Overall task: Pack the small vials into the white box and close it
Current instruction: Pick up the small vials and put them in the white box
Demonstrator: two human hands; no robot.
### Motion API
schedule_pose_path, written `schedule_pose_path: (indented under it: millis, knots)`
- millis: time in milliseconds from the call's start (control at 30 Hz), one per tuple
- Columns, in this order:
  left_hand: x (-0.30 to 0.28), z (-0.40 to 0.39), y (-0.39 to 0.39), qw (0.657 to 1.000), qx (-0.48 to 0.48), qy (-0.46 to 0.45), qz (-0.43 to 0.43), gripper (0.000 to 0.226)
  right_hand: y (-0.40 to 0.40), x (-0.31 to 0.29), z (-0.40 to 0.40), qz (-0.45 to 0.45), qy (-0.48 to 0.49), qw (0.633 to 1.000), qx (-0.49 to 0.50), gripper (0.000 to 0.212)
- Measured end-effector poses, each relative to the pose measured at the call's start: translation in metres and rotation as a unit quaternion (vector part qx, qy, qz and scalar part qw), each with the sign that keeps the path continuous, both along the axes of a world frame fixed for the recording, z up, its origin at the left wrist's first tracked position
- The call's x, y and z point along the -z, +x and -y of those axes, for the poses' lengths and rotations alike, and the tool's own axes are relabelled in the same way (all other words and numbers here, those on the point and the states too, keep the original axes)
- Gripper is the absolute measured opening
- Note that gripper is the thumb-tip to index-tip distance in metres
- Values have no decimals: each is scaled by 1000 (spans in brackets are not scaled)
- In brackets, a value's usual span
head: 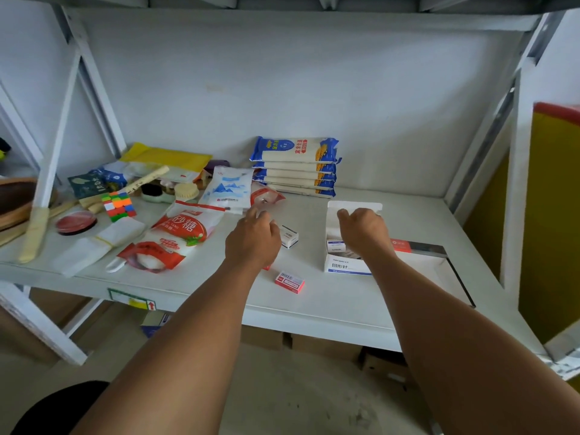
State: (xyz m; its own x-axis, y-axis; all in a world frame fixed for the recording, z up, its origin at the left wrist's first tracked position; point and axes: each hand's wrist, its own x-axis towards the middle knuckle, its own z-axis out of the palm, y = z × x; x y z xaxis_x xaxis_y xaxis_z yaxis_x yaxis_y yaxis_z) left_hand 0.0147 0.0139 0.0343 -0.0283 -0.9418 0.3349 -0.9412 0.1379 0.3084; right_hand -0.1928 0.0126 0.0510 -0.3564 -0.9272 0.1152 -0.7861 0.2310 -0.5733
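Note:
The white box (346, 265) stands open on the shelf (329, 296), its lid flap up at the back. Small white packets show inside it at the left. My right hand (364, 230) hovers over the open box, fingers loosely curled, nothing visible in it. My left hand (254, 238) reaches over the shelf beside a small white-and-blue packet (289, 236), fingers curled loosely; I cannot see it holding anything. A small red-and-white packet (289, 281) lies near the shelf's front. A sliver of another red item (266, 267) shows under my left wrist.
Red-and-white sugar bags (185, 227) and a blue-white bag (229, 188) lie left of my hands. Stacked noodle packs (295, 166) sit at the back. A colourful cube (118, 206), brushes and a red lid (76, 221) crowd the left. A flat white-and-dark tray (439, 268) lies at the right.

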Motion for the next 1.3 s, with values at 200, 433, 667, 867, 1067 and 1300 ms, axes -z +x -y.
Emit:
schedule_pose_path:
  millis: [200,433,667,867,1067,1300]
  knots:
    - [5,9,12,1000,-21,3,-11,35,32,2,13,-17,-6,998,-57,31]
    - [22,25,26,999,-39,-1,11,41,75,24,34,-150,19,975,-161,42]
    - [29,37,25,999,-40,3,27,39,83,49,49,-261,57,945,-189,51]
    - [25,38,21,1000,-27,-4,15,36,80,52,46,-249,-4,953,-171,44]
    - [14,30,11,1000,-16,-8,7,36,57,16,27,-32,-59,992,-106,53]
    - [-12,13,-18,999,26,-21,-22,39,-16,-23,-3,72,-130,988,43,36]
